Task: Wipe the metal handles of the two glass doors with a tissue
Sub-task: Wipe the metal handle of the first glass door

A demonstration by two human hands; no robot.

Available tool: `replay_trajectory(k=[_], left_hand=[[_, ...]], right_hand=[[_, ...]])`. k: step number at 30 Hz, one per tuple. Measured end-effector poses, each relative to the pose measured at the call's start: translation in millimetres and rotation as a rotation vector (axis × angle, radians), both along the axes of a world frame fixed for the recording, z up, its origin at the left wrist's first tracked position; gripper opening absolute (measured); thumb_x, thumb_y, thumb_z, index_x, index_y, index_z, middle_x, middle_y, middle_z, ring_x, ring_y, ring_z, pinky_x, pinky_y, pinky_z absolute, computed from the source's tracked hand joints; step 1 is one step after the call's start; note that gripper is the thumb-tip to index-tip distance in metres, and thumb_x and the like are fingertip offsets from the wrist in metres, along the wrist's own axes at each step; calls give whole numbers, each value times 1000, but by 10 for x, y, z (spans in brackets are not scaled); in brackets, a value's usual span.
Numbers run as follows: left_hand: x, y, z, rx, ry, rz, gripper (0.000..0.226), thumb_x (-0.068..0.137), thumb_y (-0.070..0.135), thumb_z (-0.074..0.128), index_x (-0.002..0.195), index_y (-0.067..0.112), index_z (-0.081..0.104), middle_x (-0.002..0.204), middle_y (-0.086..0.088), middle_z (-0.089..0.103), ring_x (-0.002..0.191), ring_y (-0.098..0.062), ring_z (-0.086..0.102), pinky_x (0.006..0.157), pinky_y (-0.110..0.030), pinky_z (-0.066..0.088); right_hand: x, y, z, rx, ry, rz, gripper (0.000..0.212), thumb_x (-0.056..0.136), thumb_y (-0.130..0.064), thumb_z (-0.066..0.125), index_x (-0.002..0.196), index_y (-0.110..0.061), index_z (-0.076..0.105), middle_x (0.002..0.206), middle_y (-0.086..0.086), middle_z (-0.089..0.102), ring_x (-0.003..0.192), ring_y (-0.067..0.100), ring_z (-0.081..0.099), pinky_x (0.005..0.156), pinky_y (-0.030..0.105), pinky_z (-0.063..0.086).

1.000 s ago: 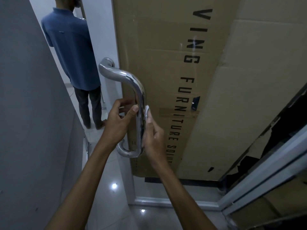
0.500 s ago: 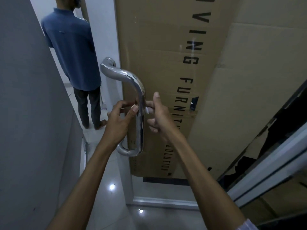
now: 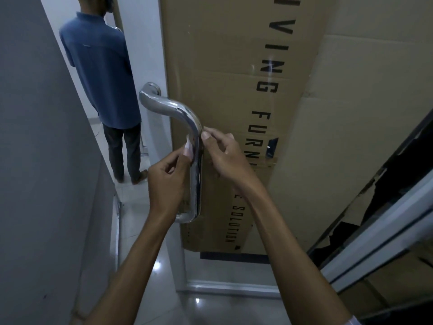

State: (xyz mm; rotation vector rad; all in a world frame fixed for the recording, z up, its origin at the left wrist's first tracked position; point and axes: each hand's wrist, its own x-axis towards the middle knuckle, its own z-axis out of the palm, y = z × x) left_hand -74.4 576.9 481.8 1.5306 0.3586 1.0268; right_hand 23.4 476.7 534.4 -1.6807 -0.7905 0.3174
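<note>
Grey wall [image 3: 42,160]: fills the left of the view, beside the door's edge; it leaves little room on that side.

Person in a blue shirt [image 3: 98,66]: stands far left in the doorway, back turned, well apart from the work.

Left hand [image 3: 167,181]: fingers curled, thumb and forefinger pinching a small white tissue [image 3: 188,148] against the left face of the bar. The grip is narrow and holds the tissue.

Polished metal D-shaped door handle [image 3: 195,160]: fixed on the glass door's edge, upright bar between the two hands, its upper bend running left to the round mount, its lower bend near the left wrist. It is the task's thing here; whether the second door's handle has been done I cannot tell.

Right hand [image 3: 225,153]: thumb and fingertips pressed to the right face of the bar just below the upper bend. Fingers are curled close; whether they also hold part of the tissue is hidden.

Brown cardboard sheet with black lettering [image 3: 257,113]: behind the glass, right of the handle.

Step in hand, as I judge it: wiping the upper bar.

Doing it well: wrap the tissue round the bar, keep even pressure from both sides, draw it along the whole length, then take the bends and the mount. The smooth metal will probably let the tissue slip or bunch, so keep it flat under the fingers.
</note>
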Motion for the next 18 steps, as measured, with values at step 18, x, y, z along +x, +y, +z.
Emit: replay_trajectory(k=[18], left_hand=[[259,-14,-430,369,24,371,19,98,30,75,100,16,63,100,5,62,93,-3,55,87,-43,49]], right_hand=[[103,6,5,39,-84,-11,25,110,-28,48,125,-24,67,129,11,60,46,0,57,44,24,48]])
